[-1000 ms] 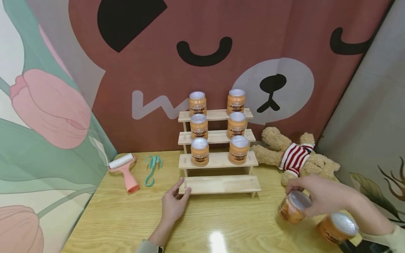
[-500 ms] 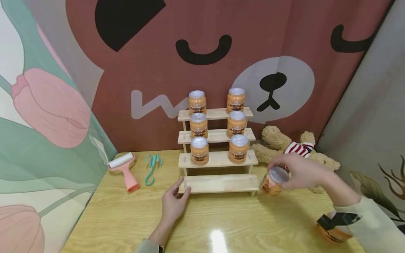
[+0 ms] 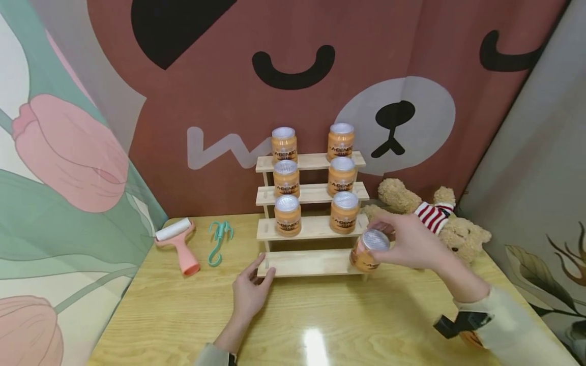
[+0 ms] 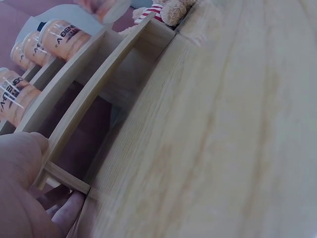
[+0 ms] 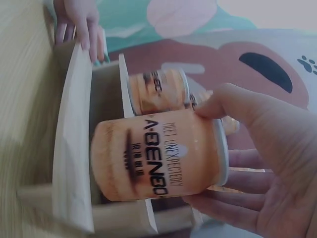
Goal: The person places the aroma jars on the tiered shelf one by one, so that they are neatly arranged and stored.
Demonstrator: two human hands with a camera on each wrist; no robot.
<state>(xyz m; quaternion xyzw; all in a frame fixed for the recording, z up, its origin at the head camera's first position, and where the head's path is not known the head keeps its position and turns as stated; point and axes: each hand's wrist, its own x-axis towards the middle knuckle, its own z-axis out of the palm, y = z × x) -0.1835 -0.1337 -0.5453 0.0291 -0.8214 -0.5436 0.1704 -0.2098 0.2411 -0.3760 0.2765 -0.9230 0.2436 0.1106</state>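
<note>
A four-tier wooden display stand stands on the table, pairs of orange jars with silvery lids on its upper three tiers. My left hand grips the left end of the lowest tier; in the left wrist view the thumb lies on the board and fingers reach behind the end leg. My right hand holds another orange jar near its lid, slightly tilted, over the right end of the lowest tier. In the right wrist view, thumb and fingers are round this jar; contact with the board cannot be told.
A plush bear in a striped top lies right of the stand. At left are a pink lint roller and a green hook-shaped item. One more orange jar is mostly hidden behind the right sleeve. A printed curtain hangs behind.
My right hand has carried the jar leftward and away from me, from the table's right side to the lowest tier's right end. My left hand has stayed on the stand.
</note>
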